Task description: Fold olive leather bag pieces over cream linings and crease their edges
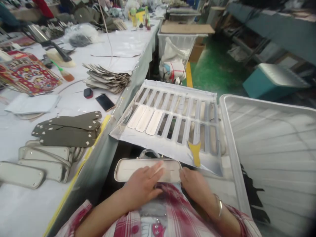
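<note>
In front of my lap is a bag with a long cream panel, rounded corners and a darker rim facing up. What looks like a pale strap shows behind its far edge. My left hand lies on the panel, fingers stretched out and slightly blurred. At the panel's right end my right hand is closed on the rim, with its fingertips partly hidden. Just beyond is a white slotted board with cream strips in a few slots. A yellow scraper-like tool rests on its near edge.
To the left, a white-covered table bears grey bag pieces, dark green strips, a phone and a stack of flat pieces. A large translucent bin stands on the right. Behind the board is another bin.
</note>
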Demonstrator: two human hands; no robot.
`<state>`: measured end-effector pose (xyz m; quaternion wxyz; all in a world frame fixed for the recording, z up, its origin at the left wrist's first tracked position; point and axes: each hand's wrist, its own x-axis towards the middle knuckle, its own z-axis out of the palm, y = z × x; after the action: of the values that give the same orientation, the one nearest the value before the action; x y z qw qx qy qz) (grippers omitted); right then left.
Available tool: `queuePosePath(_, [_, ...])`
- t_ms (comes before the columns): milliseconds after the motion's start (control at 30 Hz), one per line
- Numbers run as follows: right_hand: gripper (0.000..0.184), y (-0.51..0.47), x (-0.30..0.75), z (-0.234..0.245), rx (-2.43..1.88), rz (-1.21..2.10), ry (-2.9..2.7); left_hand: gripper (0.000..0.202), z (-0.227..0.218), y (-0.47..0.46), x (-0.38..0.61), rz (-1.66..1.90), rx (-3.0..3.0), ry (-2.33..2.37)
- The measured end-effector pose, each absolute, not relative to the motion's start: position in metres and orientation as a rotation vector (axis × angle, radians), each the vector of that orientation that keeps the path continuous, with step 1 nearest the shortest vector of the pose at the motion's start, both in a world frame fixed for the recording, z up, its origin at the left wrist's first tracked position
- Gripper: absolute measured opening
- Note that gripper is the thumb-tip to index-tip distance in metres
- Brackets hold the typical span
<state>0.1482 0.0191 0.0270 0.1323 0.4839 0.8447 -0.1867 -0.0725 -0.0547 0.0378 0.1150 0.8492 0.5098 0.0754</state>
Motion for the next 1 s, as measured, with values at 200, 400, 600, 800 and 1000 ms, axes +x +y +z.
queuePosePath(200, [0.04,0.023,0.15,0.026,1.617,-1.078,2.273,0.059,0.029,-0.029,-0.046,0.033,2.45,1.193])
queuePosePath(400, [0.042,0.027,0.149,0.021,1.788,-1.485,2.028,0.051,0.026,-0.03,-0.056,0.096,2.439,1.145])
queuePosePath(600, [0.054,0.027,0.151,0.021,1.961,-2.046,1.458,0.044,0.025,-0.028,-0.054,0.114,2.413,1.148])
queuePosePath(800, [0.032,0.023,0.144,0.026,1.848,-1.512,1.933,0.047,0.024,-0.028,-0.057,0.156,2.364,1.141])
queuePosePath(1000, [0.033,0.023,0.136,0.037,1.733,-1.147,2.194,0.048,0.026,-0.026,-0.057,0.149,2.282,1.148])
